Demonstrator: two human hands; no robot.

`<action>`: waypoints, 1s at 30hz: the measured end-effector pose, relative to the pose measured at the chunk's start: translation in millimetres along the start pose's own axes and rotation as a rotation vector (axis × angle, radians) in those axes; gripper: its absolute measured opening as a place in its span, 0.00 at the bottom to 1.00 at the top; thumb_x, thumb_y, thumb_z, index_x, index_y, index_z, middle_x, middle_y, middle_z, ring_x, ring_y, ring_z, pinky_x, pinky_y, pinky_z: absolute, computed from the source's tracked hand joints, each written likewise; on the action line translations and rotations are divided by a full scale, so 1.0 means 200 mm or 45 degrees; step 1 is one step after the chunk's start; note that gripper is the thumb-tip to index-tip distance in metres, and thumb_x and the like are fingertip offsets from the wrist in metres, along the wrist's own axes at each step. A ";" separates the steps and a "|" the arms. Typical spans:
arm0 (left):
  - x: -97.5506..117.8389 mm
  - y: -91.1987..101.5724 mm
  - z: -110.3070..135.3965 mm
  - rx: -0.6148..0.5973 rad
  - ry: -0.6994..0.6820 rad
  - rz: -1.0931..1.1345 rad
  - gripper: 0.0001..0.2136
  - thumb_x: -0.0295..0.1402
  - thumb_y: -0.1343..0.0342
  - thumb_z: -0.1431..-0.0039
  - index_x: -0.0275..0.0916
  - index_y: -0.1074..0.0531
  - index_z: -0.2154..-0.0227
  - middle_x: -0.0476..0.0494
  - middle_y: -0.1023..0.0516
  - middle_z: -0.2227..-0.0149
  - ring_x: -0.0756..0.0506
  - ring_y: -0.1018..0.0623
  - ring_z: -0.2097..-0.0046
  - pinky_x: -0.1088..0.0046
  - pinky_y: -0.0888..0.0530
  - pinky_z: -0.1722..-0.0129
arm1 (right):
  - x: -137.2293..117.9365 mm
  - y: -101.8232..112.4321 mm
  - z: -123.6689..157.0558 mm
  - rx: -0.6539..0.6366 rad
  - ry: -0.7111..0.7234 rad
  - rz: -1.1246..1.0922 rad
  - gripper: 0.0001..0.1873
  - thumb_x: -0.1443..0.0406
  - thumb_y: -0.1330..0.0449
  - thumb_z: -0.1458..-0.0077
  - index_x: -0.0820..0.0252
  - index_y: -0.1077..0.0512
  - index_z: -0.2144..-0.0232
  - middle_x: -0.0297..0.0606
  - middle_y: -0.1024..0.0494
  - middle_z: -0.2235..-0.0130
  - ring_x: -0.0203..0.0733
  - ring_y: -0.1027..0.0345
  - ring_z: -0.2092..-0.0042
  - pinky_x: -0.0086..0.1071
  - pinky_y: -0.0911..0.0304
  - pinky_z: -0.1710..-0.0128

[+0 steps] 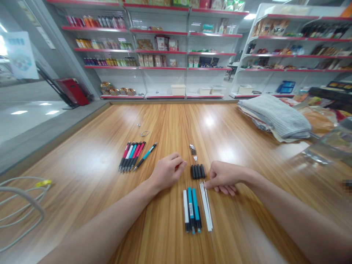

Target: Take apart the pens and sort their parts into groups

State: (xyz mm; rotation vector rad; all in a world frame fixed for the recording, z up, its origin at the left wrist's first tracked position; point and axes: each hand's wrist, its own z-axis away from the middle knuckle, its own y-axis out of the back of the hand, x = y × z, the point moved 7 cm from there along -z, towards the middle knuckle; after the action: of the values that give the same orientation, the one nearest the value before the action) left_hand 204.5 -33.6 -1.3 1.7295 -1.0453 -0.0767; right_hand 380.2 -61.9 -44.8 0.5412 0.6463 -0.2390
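Observation:
My left hand (169, 169) rests on the wooden table with its fingers loosely curled and nothing visible in them. My right hand (224, 178) is closed, its thumb and forefinger pinched at the upper end of the white pen refills (206, 207), which lie side by side. Just above the refills is a row of black pen grips (198, 171). Beyond these lies a small pile of metal pen tips and springs (193, 151); its parts are too small to tell apart well. Nearer me are white and blue pen barrels (191, 209), laid parallel.
Several assembled pens (132, 156) in pink, blue and white lie left, near a wire ring (144, 133). A pale cable (27, 198) coils at the left edge. Folded striped cloth (277, 115) and a clear container (332, 143) stand right. Stocked shelves (165, 51) rise behind the table.

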 end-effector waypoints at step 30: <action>0.00 0.11 -0.01 0.274 -0.066 0.534 0.12 0.34 0.54 0.35 0.36 0.27 0.58 0.42 0.29 0.65 0.49 0.29 0.63 0.72 0.31 0.62 | 0.01 0.22 0.01 0.825 0.347 -0.413 0.28 0.46 0.46 0.47 0.63 0.34 0.84 0.29 0.37 0.88 0.27 0.48 0.89 0.22 0.57 0.90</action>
State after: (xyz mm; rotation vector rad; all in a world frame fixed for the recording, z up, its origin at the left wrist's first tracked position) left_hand 192.3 -33.4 17.7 1.6665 -1.4775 0.2670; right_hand 399.6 -27.1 -27.2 1.1039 0.9256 -0.7014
